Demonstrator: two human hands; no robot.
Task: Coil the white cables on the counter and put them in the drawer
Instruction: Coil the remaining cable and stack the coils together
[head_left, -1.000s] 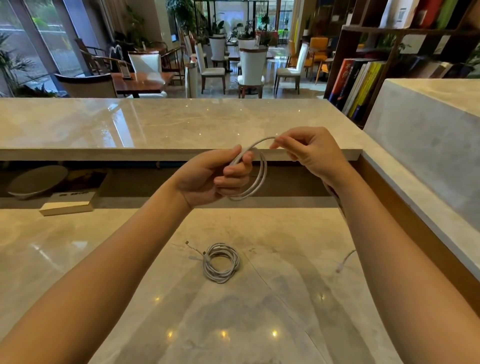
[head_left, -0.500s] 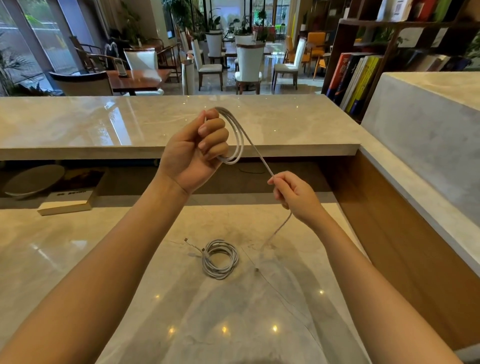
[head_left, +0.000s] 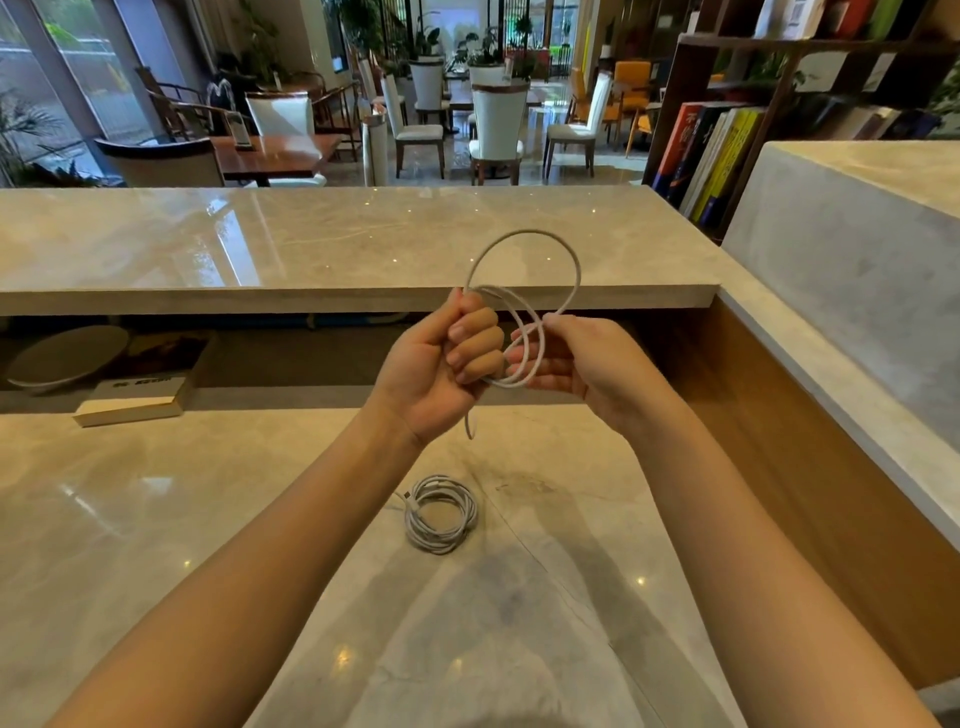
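Observation:
A thin white cable is held in the air above the marble counter, bent into a few loose loops. My left hand is fisted around the loops, with a short end hanging below it. My right hand touches the loops from the right, its fingers pinching the strands. A second white cable lies on the counter below my hands, wound into a tight coil. No drawer is in view.
A raised marble ledge runs across behind my hands. Under it, at the left, are a book and a round plate. A wood-faced wall closes the right side. Chairs, tables and a bookshelf stand beyond.
My right hand came up from low on the cable to meet my left hand, adding a big loop. The trailing length that hung toward the counter is now gathered up.

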